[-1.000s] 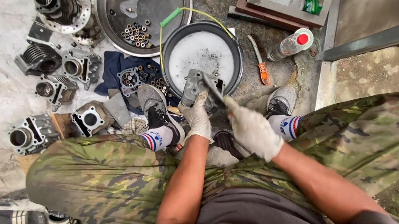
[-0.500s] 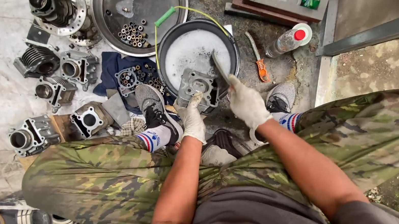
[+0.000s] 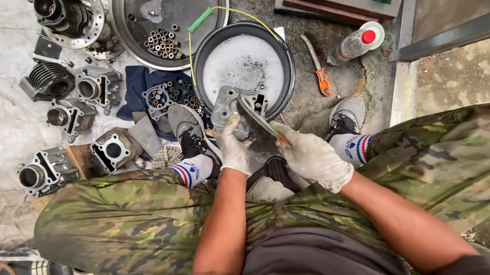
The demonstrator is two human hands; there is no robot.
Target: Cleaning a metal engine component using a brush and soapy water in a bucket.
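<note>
My left hand, in a dirty white glove, grips a grey metal engine cylinder part held over the near rim of a black basin of soapy water. My right hand, also gloved, holds a thin flat metal blade laid across the face of the part. Both hands are between my knees, above my grey shoes.
Several engine cylinders lie on a pale tarp at left. A round metal tray holds small bushings. An orange-handled tool, a red-capped bottle and a wooden crate lie to the right.
My right hand pulled back toward me and the blade swung from upright to lying across the part. The part tilted slightly in my left hand.
</note>
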